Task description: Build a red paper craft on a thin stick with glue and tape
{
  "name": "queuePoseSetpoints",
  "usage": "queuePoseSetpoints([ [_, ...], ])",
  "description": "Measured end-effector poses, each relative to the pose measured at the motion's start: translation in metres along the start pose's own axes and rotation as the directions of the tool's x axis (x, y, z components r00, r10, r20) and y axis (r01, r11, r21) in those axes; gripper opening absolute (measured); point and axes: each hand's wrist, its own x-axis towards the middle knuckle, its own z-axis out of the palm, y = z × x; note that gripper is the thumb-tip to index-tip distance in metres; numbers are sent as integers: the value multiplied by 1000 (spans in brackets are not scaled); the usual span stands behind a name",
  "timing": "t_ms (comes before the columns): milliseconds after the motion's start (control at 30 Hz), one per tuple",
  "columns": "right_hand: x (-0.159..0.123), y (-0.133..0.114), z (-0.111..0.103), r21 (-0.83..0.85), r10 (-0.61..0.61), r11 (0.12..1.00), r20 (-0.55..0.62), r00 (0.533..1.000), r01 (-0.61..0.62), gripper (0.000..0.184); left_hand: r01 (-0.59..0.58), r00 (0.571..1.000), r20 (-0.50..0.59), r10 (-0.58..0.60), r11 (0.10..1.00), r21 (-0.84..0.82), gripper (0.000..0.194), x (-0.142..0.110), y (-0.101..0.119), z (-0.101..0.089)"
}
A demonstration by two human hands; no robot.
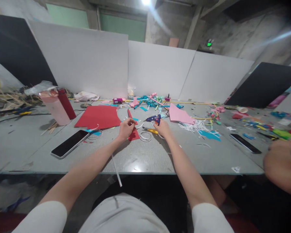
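My left hand (126,128) pinches a narrow piece of red paper (133,129) that stands partly off the grey table (145,158). My right hand (162,128) grips a dark blue glue gun (154,119), its nozzle pointing left toward the red piece. Yellow-handled scissors (150,130) and a roll of clear tape (145,136) lie between my hands. A larger red sheet (98,116) lies flat to the left of my left hand.
A black phone (70,143) lies at the left, behind it a pink bottle (55,108) and a dark red bottle (66,103). A pink sheet (179,115), white paper strips (196,125) and coloured scraps lie right. Another person's arm (282,166) and second phone (245,143) are at far right.
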Motion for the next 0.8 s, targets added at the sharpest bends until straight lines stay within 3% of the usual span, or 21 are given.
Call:
queuePoseSetpoints([
  [133, 2, 4, -1, -50, 58, 997, 24, 998, -57, 40, -6, 1000, -4, 6, 1000, -2, 11, 0, 1, 0],
  [267, 1, 6, 0, -105, 61, 993, 72, 996, -54, 33, -7, 1000, -5, 7, 1000, -19, 11, 0, 1, 0],
  [433, -3, 4, 0, -178, 68, 983, 102, 992, -48, 38, 5, 1000, -6, -6, 997, -79, 10, -1, 2, 1],
  [500, -5, 2, -2, -202, 53, 978, 55, 997, -41, 38, 13, 1000, -10, -14, 993, -114, 8, -2, 4, 2],
  [567, -7, -3, -6, -207, 5, 978, -64, 998, -18, 34, 23, 999, -19, -27, 987, -158, 7, -2, 6, 3],
  [667, -12, -15, -9, -120, -138, 987, -247, 959, 111, 24, 51, 997, -35, -62, 966, -255, 16, -1, 9, 6],
  [733, -17, -27, -8, 9, -314, 945, -247, 917, 326, 20, 73, 995, -44, -93, 941, -330, 24, 0, 12, 7],
  [800, -23, -41, -2, 174, -519, 818, -189, 833, 549, 21, 93, 991, -53, -123, 914, -394, 32, 2, 13, 8],
])
